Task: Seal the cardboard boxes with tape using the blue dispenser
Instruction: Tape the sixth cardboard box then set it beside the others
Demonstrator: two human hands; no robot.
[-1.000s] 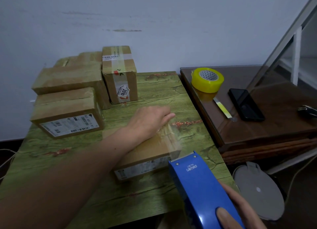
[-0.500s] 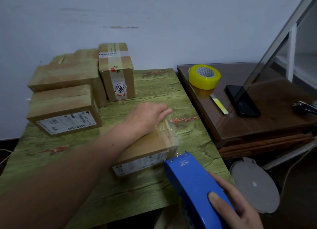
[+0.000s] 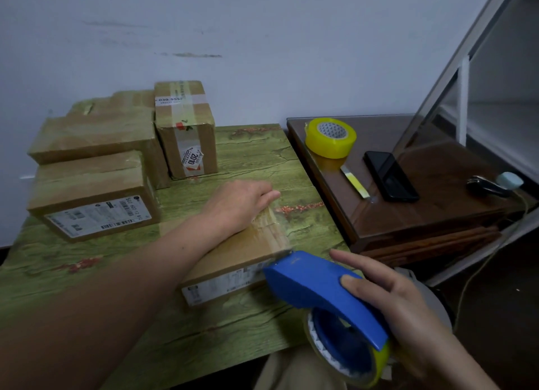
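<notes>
A green table (image 3: 73,273) fills most of the room in front of me, with a pile (image 3: 96,135) of taped boxes at ten o'clock from the middle box (image 3: 242,255), and at two o'clock a brown table (image 3: 452,208) carrying a yellow roll (image 3: 329,147), a phone (image 3: 390,176) and a thin strip (image 3: 355,182). The box lies flat near the front edge, its forearm-crossed top glinting with clear tape (image 3: 271,223) at the right end, and the left hand (image 3: 239,205) presses on it with straight fingers. At its five o'clock corner the blue dispenser (image 3: 315,284) touches the box, gripped from behind by the right hand (image 3: 399,302), thumb on top.
</notes>
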